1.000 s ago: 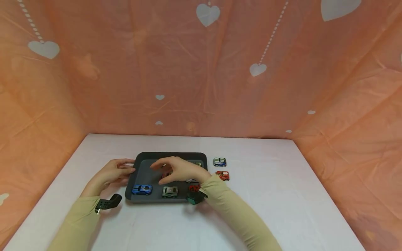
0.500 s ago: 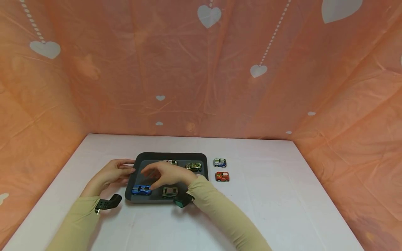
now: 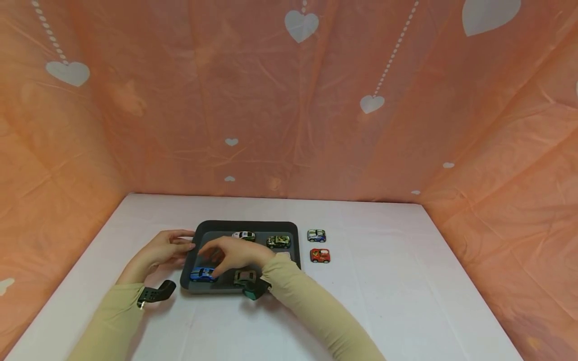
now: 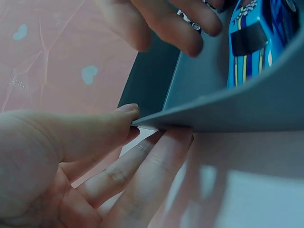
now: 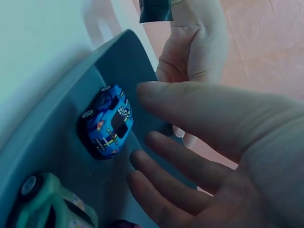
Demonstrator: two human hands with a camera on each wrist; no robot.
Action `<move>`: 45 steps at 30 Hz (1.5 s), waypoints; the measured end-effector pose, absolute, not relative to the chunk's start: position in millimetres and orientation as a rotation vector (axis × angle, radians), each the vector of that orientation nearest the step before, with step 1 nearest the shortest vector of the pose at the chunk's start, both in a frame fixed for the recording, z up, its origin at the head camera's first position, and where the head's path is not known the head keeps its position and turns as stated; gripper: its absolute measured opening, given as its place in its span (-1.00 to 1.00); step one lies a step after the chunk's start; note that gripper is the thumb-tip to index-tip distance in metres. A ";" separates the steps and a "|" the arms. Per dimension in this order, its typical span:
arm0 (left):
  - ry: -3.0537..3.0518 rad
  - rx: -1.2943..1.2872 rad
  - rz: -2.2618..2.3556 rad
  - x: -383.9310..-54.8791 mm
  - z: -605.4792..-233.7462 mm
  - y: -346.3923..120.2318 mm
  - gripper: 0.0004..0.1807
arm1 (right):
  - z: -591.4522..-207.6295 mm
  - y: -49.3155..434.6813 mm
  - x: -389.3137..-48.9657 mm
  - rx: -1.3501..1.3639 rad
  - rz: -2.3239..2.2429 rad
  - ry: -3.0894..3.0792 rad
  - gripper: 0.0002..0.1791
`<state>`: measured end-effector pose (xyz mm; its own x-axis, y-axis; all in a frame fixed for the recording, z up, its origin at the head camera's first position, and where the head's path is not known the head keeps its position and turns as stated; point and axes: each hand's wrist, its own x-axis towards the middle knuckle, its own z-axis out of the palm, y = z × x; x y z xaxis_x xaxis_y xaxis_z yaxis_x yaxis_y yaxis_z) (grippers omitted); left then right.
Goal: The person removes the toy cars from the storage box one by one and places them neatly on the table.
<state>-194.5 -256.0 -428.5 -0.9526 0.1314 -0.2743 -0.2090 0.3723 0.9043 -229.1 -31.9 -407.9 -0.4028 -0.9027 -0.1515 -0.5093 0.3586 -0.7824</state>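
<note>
A dark grey tray [image 3: 248, 225] holds several small toy cars. My left hand [image 3: 159, 251] grips its left rim, thumb above and fingers underneath in the left wrist view. Over the tray's left part hovers my right hand [image 3: 237, 250], with thumb and fingers apart and nothing between them. Its thumb and fingertips are close to a blue toy car [image 5: 111, 124] with a dark window and yellow stripes, in the tray's near left corner. Beside that car stands a grey-green toy car [image 3: 244, 277]. The right hand hides the tray's middle in the head view.
At the tray's far side are a white toy car [image 3: 244, 234] and a camouflage toy car [image 3: 278, 241]. Right of the tray, a white-and-blue toy car [image 3: 316, 235] and a red toy car [image 3: 320, 255] stand on the white table [image 3: 397, 281]. Orange cloth hangs behind.
My right hand has moved left and slightly nearer across the tray, toward the blue toy car, uncovering the white and camouflage cars. The left hand has stayed on the rim.
</note>
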 end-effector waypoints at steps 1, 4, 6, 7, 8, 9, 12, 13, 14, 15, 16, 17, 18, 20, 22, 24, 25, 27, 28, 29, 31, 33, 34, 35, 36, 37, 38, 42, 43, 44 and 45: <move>2.336 -0.060 1.605 -194.2 -428.3 -256.0 -0.43 | -408.2 -33.0 -229.0 -1.207 -0.873 2.046 -0.34; 2.321 -0.019 1.618 -193.5 -428.0 -256.4 -0.43 | -408.9 -35.8 -228.8 -1.184 -0.843 2.049 -0.34; 2.313 0.010 1.626 -193.1 -427.9 -256.9 -0.44 | -409.5 -37.0 -228.9 -1.176 -0.824 2.044 -0.33; 2.310 0.023 1.628 -193.0 -428.1 -257.2 -0.44 | -409.8 -37.4 -228.9 -1.175 -0.812 2.043 -0.33; 2.305 0.029 1.633 -192.9 -428.2 -257.5 -0.43 | -410.1 -37.8 -229.0 -1.176 -0.801 2.041 -0.33; 2.304 0.026 1.636 -192.9 -428.3 -257.7 -0.44 | -410.8 -38.4 -229.1 -1.175 -0.794 2.036 -0.32; 2.303 0.023 1.635 -193.1 -428.8 -258.4 -0.43 | -412.3 -40.0 -229.5 -1.176 -0.781 2.024 -0.31; 2.307 0.019 1.631 -193.2 -428.8 -258.6 -0.43 | -413.0 -40.9 -229.7 -1.179 -0.776 2.025 -0.31; 2.312 0.012 1.625 -193.3 -428.6 -258.6 -0.43 | -413.6 -41.8 -229.8 -1.181 -0.770 2.028 -0.31; 2.318 0.004 1.617 -193.3 -428.5 -258.6 -0.42 | -414.3 -42.9 -230.1 -1.186 -0.764 2.034 -0.31; 2.324 -0.007 1.608 -193.4 -428.2 -258.4 -0.42 | -414.5 -43.9 -230.1 -1.187 -0.760 2.040 -0.31; 2.329 -0.009 1.603 -193.5 -427.9 -258.2 -0.42 | -415.0 -44.9 -230.1 -1.190 -0.754 2.049 -0.31; 2.331 -0.007 1.601 -193.7 -427.7 -258.1 -0.42 | -415.7 -46.1 -230.1 -1.193 -0.748 2.058 -0.32; 2.325 0.001 1.609 -193.8 -428.0 -258.3 -0.41 | -416.7 -48.1 -229.7 -1.197 -0.735 2.074 -0.33; 2.308 0.018 1.628 -193.3 -428.1 -258.5 -0.41 | -417.3 -49.4 -229.2 -1.202 -0.717 2.086 -0.34; 2.293 0.034 1.647 -193.1 -428.7 -258.8 -0.41 | -418.2 -50.0 -229.0 -1.218 -0.694 2.097 -0.34; 2.289 0.036 1.650 -193.0 -429.0 -259.0 -0.41 | -418.5 -50.1 -229.0 -1.225 -0.682 2.101 -0.35; 2.286 0.037 1.651 -193.0 -428.8 -259.0 -0.41 | -419.3 -49.9 -229.5 -1.243 -0.665 2.105 -0.35; 2.286 0.034 1.652 -193.4 -428.6 -259.0 -0.41 | -419.4 -49.8 -229.9 -1.250 -0.665 2.104 -0.35; 2.285 0.033 1.655 -193.7 -428.4 -259.1 -0.41 | -419.7 -49.9 -230.2 -1.254 -0.667 2.101 -0.35; 2.298 0.041 1.644 -194.1 -427.8 -259.3 -0.41 | -420.1 -49.8 -230.8 -1.261 -0.666 2.098 -0.35; 2.310 0.033 1.634 -194.3 -427.3 -259.2 -0.41 | -420.6 -50.0 -231.1 -1.267 -0.667 2.096 -0.35; 2.318 0.030 1.622 -194.3 -427.0 -259.1 -0.40 | -420.8 -50.1 -231.2 -1.270 -0.664 2.099 -0.35; 2.326 0.024 1.609 -194.4 -426.9 -259.0 -0.40 | -421.2 -50.2 -231.1 -1.276 -0.654 2.105 -0.35; 2.335 0.020 1.595 -194.3 -426.8 -258.9 -0.40 | -421.2 -50.4 -231.0 -1.277 -0.647 2.109 -0.35; 2.336 0.002 1.590 -194.2 -426.6 -258.7 -0.40 | -421.2 -50.5 -230.7 -1.279 -0.638 2.115 -0.35; 2.338 -0.007 1.582 -194.1 -426.6 -258.5 -0.40 | -421.1 -50.7 -230.4 -1.280 -0.631 2.120 -0.35; 2.335 -0.032 1.576 -193.4 -426.7 -257.9 -0.39 | -420.7 -51.7 -228.2 -1.268 -0.629 2.133 -0.36; 2.334 -0.036 1.577 -193.3 -426.8 -257.8 -0.40 | -420.7 -52.0 -227.6 -1.263 -0.630 2.139 -0.37; 2.334 -0.036 1.577 -193.2 -426.9 -257.7 -0.40 | -420.8 -52.1 -227.1 -1.260 -0.632 2.144 -0.37; 2.332 -0.037 1.580 -193.1 -427.0 -257.6 -0.40 | -421.0 -52.4 -226.6 -1.256 -0.633 2.151 -0.37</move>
